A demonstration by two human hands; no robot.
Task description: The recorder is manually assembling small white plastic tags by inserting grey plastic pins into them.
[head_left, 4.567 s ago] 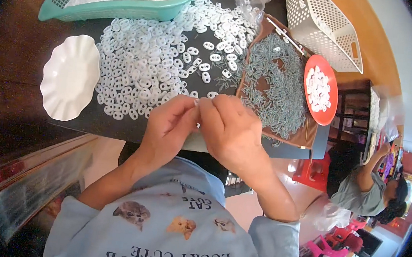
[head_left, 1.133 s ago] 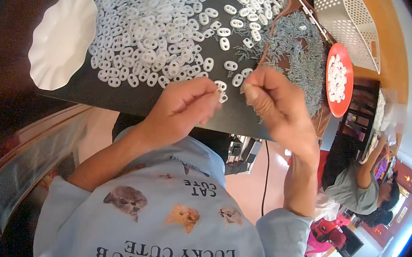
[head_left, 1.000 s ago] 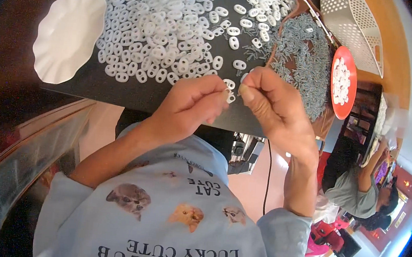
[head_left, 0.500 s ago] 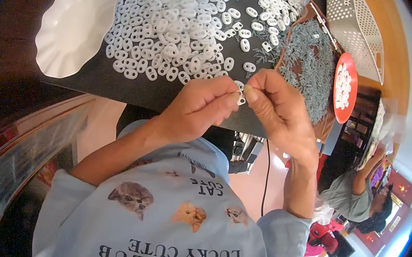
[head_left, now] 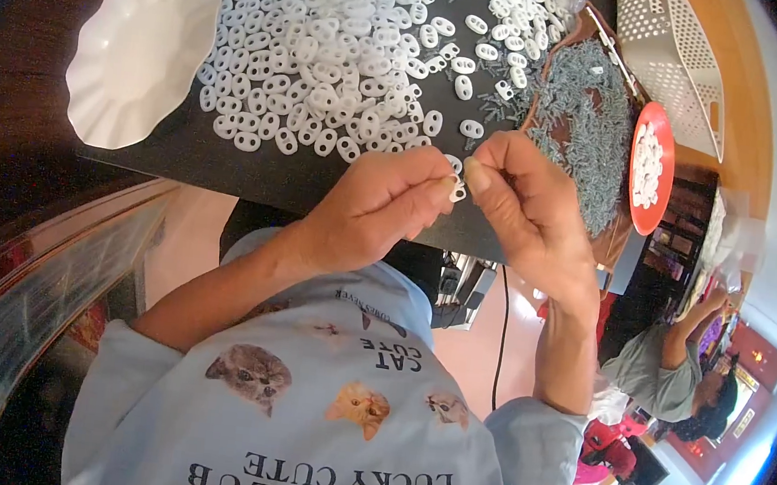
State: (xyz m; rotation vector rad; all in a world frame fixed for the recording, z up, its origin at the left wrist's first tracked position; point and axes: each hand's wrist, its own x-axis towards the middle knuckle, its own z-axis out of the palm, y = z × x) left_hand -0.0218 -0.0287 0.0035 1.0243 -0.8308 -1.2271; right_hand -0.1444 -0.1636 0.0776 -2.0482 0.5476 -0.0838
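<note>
Between the thumb and fingers of my left hand (head_left: 378,206) is a small white plastic oval piece with two holes (head_left: 458,193), held just over the table's front edge. My right hand (head_left: 540,224) is closed in a pinch right beside it, thumb against the bent index finger; whatever is between those fingertips is hidden. Beyond my hands spreads a large heap of matching white oval pieces (head_left: 325,77). A pile of small grey screw-like parts (head_left: 593,155) lies past my right hand, with a few scattered near the loose ovals.
A white wavy-edged dish (head_left: 139,60) stands at the left. On the right are a red plate (head_left: 635,215) of small white pieces and a white perforated basket (head_left: 676,69). Another person (head_left: 666,372) is farther right. The dark table's edge (head_left: 290,191) runs below my forearms' reach.
My right fingertips have drawn slightly away from the white oval piece, leaving a small gap. My left hand keeps its grip, shifted a little to the right.
</note>
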